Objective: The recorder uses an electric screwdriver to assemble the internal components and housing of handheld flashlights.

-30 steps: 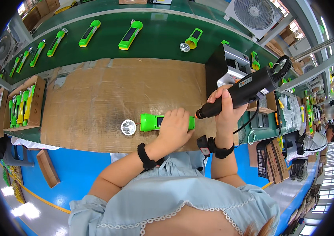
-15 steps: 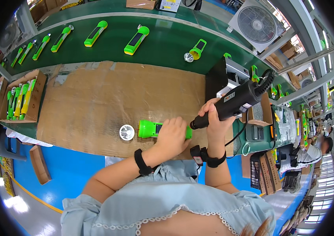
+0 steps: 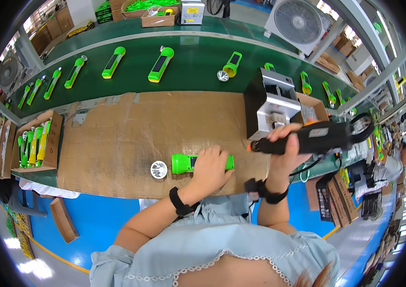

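On the cardboard-covered bench lies a green flashlight [image 3: 180, 164] with its head end to the left. My left hand [image 3: 211, 167] is closed over its body, pressing it against the cardboard. Just left of the flashlight's open head sits a round silver reflector [image 3: 159, 169], separate from the body. My right hand [image 3: 285, 152] grips a black electric screwdriver [image 3: 321, 137], held nearly level above the bench with its tip pointing left. The tip is apart from the flashlight, beside a black and silver machine [image 3: 279, 112]. My palm and fingers hide the middle of the flashlight.
Behind the bench runs a green conveyor belt [image 3: 131, 88] carrying several green flashlights. A cardboard box [image 3: 52, 143] of flashlights stands at the left. Another small box [image 3: 313, 106] sits right of the machine. A cable hangs from the screwdriver side. Far right, a person [image 3: 396, 162] works.
My right hand has drawn the screwdriver right, away from the flashlight, tipping it toward level. My left hand stays on the flashlight. The whole view has shifted slightly.
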Tool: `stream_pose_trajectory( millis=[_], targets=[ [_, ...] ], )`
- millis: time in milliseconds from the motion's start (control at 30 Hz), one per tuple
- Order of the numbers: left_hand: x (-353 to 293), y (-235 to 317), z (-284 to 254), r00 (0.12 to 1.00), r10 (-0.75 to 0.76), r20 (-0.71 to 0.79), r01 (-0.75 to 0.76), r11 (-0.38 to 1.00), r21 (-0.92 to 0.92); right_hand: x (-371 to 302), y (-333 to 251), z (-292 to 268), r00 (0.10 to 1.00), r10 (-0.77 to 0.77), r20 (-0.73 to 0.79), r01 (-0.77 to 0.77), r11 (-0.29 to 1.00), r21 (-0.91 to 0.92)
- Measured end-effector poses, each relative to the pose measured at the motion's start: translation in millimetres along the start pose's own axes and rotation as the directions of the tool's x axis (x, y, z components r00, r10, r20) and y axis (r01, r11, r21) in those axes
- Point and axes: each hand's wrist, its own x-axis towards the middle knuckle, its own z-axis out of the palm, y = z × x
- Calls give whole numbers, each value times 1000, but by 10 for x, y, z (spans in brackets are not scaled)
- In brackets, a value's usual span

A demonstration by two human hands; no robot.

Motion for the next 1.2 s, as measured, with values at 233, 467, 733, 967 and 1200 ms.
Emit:
stream_pose_trajectory(
  millis=[233,467,733,967,1200],
  targets=[
    [-106,-151,-530,971,-101,-217,13,928,-373,530,86,-354,957,-181,-226,133,968,-215],
    [-443,-476,-928,992,-118,-45,117,993,-13,741,231,-538,975,-105,-194,36,944,-328],
    [-466,-451,-870,978,-203,54,205,978,-36,723,150,-459,994,31,-107,-71,916,-394],
    [-272,-402,-532,994,-98,45,103,987,-122,-3,-151,40,987,145,64,-152,981,118],
    [-246,-316,-387,990,-140,-23,137,984,-112,-387,-57,339,950,189,247,-251,936,248]
  ],
)
